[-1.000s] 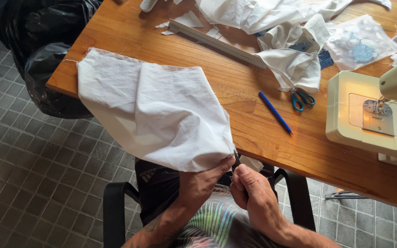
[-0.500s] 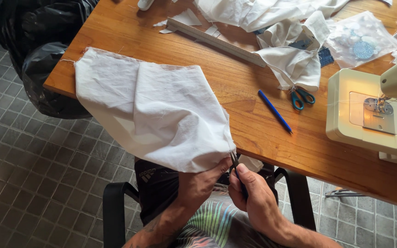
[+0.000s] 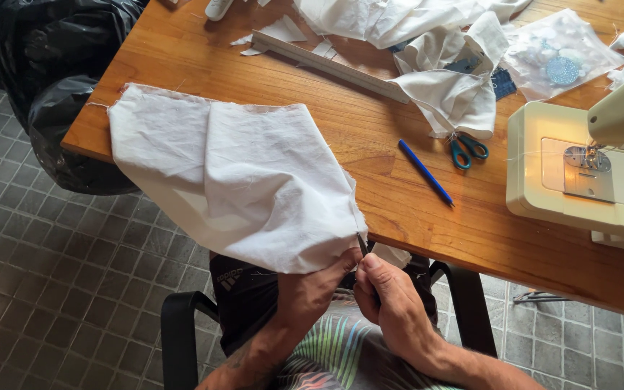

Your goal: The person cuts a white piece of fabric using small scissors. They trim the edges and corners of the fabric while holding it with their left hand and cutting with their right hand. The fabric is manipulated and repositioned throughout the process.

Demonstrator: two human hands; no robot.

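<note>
A large piece of white cloth [image 3: 232,173] hangs over the near edge of the wooden table [image 3: 370,130]. My left hand [image 3: 312,289] pinches the cloth's lower right corner below the table edge. Right beside it, my right hand [image 3: 391,300] grips a small thin dark tool [image 3: 362,244] whose tip points up against the cloth's edge at that corner. What kind of tool it is I cannot tell.
A blue pen [image 3: 426,172] and green-handled scissors [image 3: 464,150] lie mid-table. A cream sewing machine [image 3: 586,170] stands at the right. A long ruler [image 3: 330,66], white fabric scraps [image 3: 442,94] and a clear bag [image 3: 557,54] lie at the back. Black bin bags [image 3: 52,79] sit left.
Both hands stay together at the cloth's corner. The cloth has shifted slightly left and down, and the tool's tip has edged along the hem.
</note>
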